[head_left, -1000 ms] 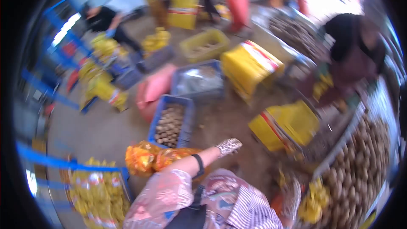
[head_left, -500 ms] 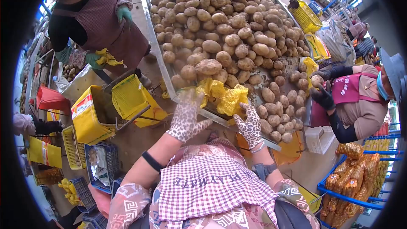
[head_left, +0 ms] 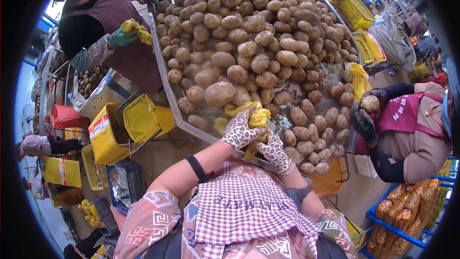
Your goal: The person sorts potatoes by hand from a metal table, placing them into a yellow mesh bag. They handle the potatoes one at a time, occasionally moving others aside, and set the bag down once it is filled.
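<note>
A bunched yellow mesh bag (head_left: 256, 115) lies at the near edge of the metal table (head_left: 167, 91). My left hand (head_left: 241, 130), in a leopard-print glove, is closed on the bag's near side. Close beside it, my right hand (head_left: 275, 152) in a matching glove pinches the bag's lower right part. Part of the bag hangs below, between the hands. Behind it rises a large heap of potatoes (head_left: 258, 38), and a smaller group of potatoes (head_left: 311, 134) lies just right of my right hand.
At the right, a co-worker's dark-gloved hands (head_left: 366, 115) hold a potato. A co-worker at the left holds yellow netting (head_left: 138, 29) and reaches to the heap. A yellow bin (head_left: 105, 132) stands left; filled mesh sacks (head_left: 407, 206) sit in a blue rack at lower right.
My left hand came down onto the yellow mesh bag and closed; my right hand moved left to it. The bag is more bunched. The left co-worker's other hand reached to the table.
</note>
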`<move>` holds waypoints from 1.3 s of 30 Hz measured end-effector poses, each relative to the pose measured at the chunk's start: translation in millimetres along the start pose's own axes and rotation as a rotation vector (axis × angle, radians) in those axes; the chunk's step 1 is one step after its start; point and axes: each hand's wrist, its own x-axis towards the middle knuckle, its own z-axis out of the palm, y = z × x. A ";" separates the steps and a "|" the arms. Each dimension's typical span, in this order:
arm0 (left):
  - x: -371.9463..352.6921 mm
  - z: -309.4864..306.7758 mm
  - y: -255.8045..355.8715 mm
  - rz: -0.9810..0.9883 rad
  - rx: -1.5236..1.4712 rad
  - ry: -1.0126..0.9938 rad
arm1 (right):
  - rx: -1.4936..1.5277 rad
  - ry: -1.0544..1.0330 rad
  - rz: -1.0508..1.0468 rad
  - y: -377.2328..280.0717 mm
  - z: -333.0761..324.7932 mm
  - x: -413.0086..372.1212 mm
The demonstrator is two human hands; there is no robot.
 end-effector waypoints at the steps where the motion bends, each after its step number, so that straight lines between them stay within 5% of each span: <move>1: 4.7 -0.5 -3.7 -0.005 -0.002 0.007 | 0.199 -0.013 0.034 2.8 -2.1 -1.1; 4: 13.9 -15.7 3.8 -0.112 -0.030 -0.016 | 0.483 0.002 0.099 3.7 -12.0 -6.7; 6: 26.2 -21.7 24.8 -0.081 -0.411 -0.041 | 0.662 0.073 -0.025 -15.2 -15.4 -10.4; 7: 29.7 -26.1 45.4 0.097 -0.107 -0.053 | 0.655 0.229 -0.072 -17.8 -20.1 -12.8; 11: 28.2 0.3 103.2 0.500 -0.261 -0.195 | 0.580 0.533 -0.090 -34.8 -37.7 -19.7; 16: 29.5 37.1 74.0 -0.040 -0.926 -0.707 | 1.237 0.351 -0.242 -39.0 -32.9 -56.2; 21: 28.9 28.4 34.6 0.073 -0.772 -1.012 | 0.820 0.838 -0.047 5.7 -25.8 -63.1; 23: 36.1 -8.3 31.9 0.229 -0.349 -1.047 | 0.744 0.979 0.000 18.5 -40.6 -68.7; 24: 40.4 -40.9 35.1 0.037 -0.531 -1.161 | 0.734 1.020 0.003 14.4 -47.6 -71.1; 28: 55.3 -122.1 -24.0 -0.135 -0.651 -0.426 | 0.727 1.092 -0.006 -0.8 -69.5 -83.4; 29: 74.4 -116.4 -98.2 0.151 -0.387 -0.397 | 0.725 1.095 -0.010 -4.1 -72.8 -86.0; 30: 65.1 -132.3 -71.7 -0.083 -0.463 -0.359 | 0.720 1.091 -0.008 -5.6 -74.1 -86.8; 34: 29.2 -109.0 -5.1 0.045 0.285 -0.439 | 0.705 1.104 0.017 1.8 -73.8 -80.3; 36: 20.5 -77.1 -11.3 0.314 0.700 -0.436 | 0.700 1.098 0.037 8.4 -68.5 -70.8; 39: 19.7 -59.6 9.8 0.270 0.877 -0.498 | 0.703 1.085 0.070 13.4 -61.3 -60.5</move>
